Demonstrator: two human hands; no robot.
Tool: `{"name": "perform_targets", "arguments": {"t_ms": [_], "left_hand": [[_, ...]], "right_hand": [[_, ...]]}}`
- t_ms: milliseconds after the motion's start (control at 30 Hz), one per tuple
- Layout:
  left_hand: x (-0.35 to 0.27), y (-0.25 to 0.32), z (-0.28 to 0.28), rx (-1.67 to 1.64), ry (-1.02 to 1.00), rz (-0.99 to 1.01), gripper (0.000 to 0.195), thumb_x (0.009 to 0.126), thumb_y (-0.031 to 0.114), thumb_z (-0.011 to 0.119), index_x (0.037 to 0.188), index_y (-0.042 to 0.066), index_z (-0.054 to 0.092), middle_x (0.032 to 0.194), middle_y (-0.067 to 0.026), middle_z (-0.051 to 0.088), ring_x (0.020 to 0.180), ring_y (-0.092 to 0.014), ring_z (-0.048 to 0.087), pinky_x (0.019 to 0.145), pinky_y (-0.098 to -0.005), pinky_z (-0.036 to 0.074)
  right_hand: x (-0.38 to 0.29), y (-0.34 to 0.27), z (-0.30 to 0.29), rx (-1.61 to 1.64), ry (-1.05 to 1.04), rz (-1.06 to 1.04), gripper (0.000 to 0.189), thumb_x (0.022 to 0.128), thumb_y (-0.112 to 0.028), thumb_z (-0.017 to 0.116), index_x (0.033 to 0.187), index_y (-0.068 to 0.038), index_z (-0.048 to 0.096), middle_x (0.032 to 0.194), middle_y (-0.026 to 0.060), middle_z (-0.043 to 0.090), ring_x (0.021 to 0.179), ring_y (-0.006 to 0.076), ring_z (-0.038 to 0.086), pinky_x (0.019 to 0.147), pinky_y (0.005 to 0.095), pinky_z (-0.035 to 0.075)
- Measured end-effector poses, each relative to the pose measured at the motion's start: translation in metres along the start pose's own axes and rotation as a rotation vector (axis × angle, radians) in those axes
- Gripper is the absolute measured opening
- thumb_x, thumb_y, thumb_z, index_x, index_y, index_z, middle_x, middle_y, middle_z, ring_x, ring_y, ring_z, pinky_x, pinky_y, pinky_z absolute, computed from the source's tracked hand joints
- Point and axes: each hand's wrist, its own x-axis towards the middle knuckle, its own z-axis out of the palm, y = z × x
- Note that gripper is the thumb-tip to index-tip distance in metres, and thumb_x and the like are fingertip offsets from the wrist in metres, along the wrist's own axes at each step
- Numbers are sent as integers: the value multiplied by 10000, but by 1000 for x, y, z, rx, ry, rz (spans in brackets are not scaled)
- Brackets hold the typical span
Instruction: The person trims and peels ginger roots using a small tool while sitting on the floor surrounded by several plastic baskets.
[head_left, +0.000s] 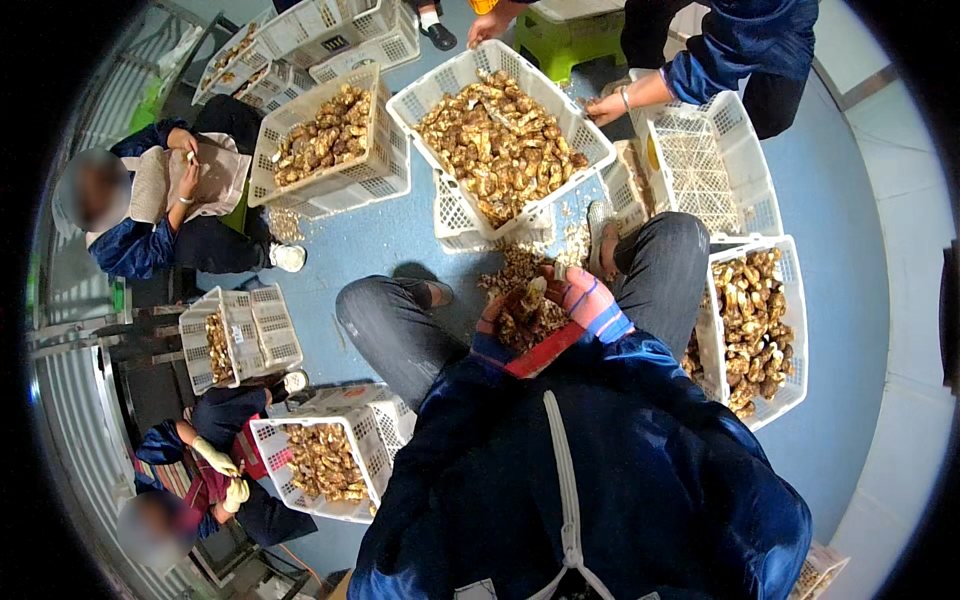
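Above the trimmings between my knees, my left hand (491, 319), largely in shadow, holds a brown-and-cream mushroom (533, 294) with its pale end up. Close beside it is my right hand (591, 298), in a pink fingerless glove with blue stripes. Its fingers are bent near the mushroom, by a small pale piece; whether they grip it is unclear. Under my wrists a red cloth or apron edge (544, 351) crosses my lap. Ahead stands a white plastic crate (592, 150) heaped with mushrooms, tilted on another crate.
Pale trimmings (574, 244) litter the blue floor. At right are an empty crate (697, 172) and a mushroom-filled crate (796, 360). A co-worker's hand (611, 107) is near the front crate. Two seated people work at left beside mushroom crates (379, 150).
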Motion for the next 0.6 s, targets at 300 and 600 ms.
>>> {"name": "perform_targets", "arguments": {"t_ms": [300, 600], "left_hand": [[10, 7, -18, 386, 94, 158, 493, 876, 301, 401, 1282, 24, 364, 1282, -137, 426, 1156, -280, 434, 991, -419, 341], [33, 33, -63, 952, 110, 52, 594, 696, 5, 683, 1233, 66, 436, 1132, -81, 558, 1027, -184, 536, 855, -326, 448]], "right_hand": [[6, -2, 4, -25, -51, -10, 423, 846, -225, 493, 1171, 40, 437, 1140, 154, 522, 1035, 271, 510, 947, 406, 367], [-14, -30, 26, -1016, 36, -337, 120, 778, -93, 571, 706, 2, 565, 1076, 143, 580, 946, 232, 557, 839, 328, 413]]}}
